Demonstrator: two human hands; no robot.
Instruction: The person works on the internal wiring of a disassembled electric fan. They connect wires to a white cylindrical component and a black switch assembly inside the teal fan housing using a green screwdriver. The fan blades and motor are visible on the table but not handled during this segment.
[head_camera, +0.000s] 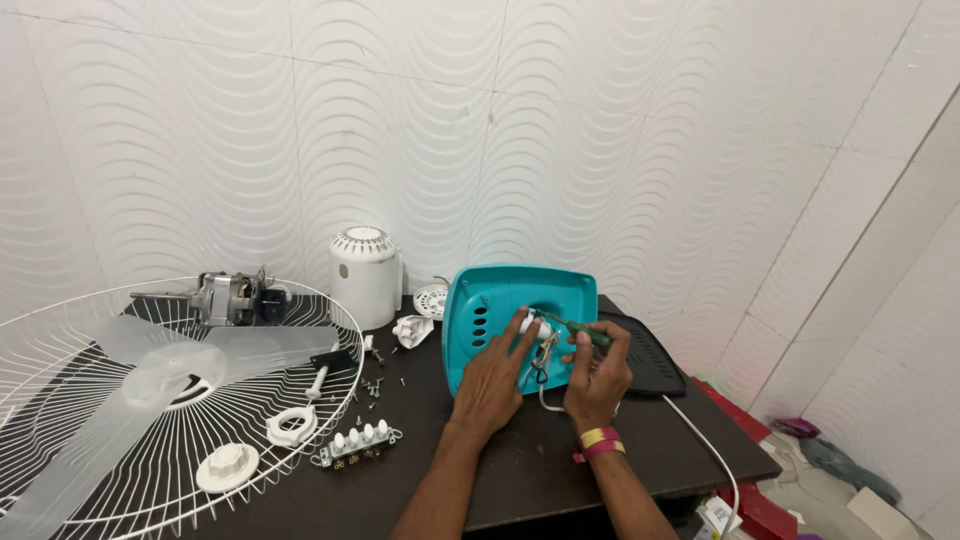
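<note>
white wavy wall tiles sat behind a dark table (520, 470). the teal fan base (500, 310) stood tilted on it, left hand (493, 383) spread flat against it, gripping nothing. right hand (597, 375) was clenched round a green screwdriver (580, 328). the tip could've slipped into the white wires (545, 355), and those loose screws (372, 388) looked easy to lose

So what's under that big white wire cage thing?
Under the wire fan guard lies a clear fan blade on the dark table. Beside it are a white round nut and ring. The blade's hub is mostly hidden.
</note>
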